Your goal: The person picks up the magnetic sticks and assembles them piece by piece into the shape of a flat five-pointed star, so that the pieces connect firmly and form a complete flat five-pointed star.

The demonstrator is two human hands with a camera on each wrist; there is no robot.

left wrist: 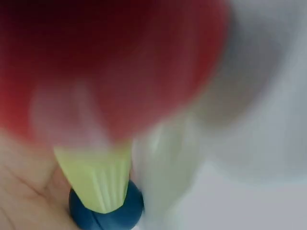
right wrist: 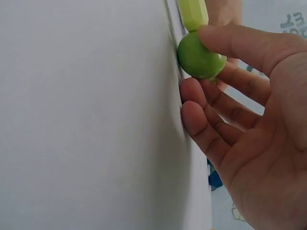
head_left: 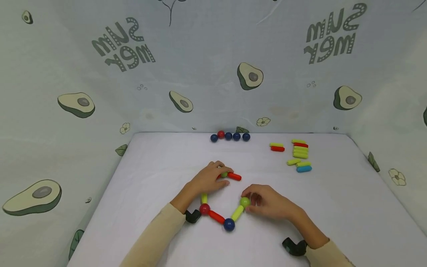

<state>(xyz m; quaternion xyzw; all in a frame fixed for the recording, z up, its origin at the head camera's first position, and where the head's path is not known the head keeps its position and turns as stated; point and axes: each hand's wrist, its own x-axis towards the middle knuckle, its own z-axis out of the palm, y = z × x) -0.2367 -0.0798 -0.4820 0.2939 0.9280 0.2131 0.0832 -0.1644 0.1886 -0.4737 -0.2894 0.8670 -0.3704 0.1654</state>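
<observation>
While the right hand point(head_left: 271, 202) pinches a lime-green ball point(head_left: 245, 202) between thumb and fingers, the left hand point(head_left: 209, 178) reaches over a second green ball point(head_left: 224, 174); whether it grips this cannot be told. From the pinched ball, a yellow-green rod point(head_left: 237, 213) runs to a navy ball point(head_left: 229, 224), joined by a red rod point(head_left: 217, 217) to a red ball point(head_left: 205, 209). Another yellow-green rod point(head_left: 204, 198) leads from the red ball beneath the left hand, and a further red rod point(head_left: 235, 176) projects from the second green ball. Beyond, on the white tabletop point(head_left: 160, 155), four navy balls point(head_left: 236, 137) and another red ball point(head_left: 221, 134) form a row near the far edge; loose rods point(head_left: 300, 151) in yellow-green, red and blue lie farther right. An avocado-print cloth point(head_left: 213, 48) hangs behind.
</observation>
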